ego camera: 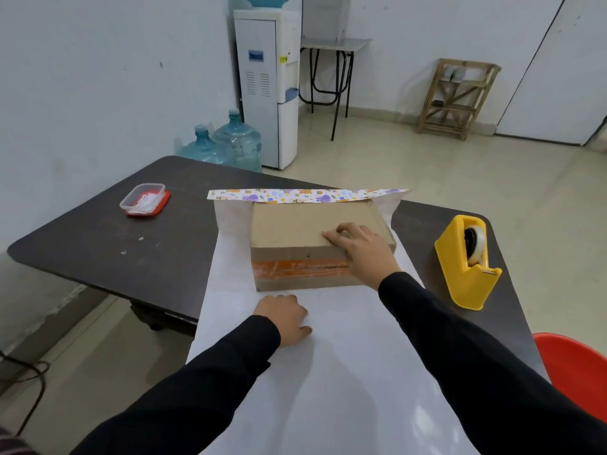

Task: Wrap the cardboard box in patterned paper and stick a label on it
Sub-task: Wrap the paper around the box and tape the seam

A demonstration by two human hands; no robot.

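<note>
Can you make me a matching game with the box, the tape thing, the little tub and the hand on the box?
Things:
1 box
2 tape dispenser
3 tub
4 right hand

Clues:
A yellow
B resting on top of the box
C standing on the paper
D clear and red

Pairs: 1-C, 2-A, 3-D, 4-B

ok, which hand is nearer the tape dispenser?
Right. The right hand rests on the cardboard box, left of the tape dispenser; the left hand sits on the paper before the box, farther off.
</note>
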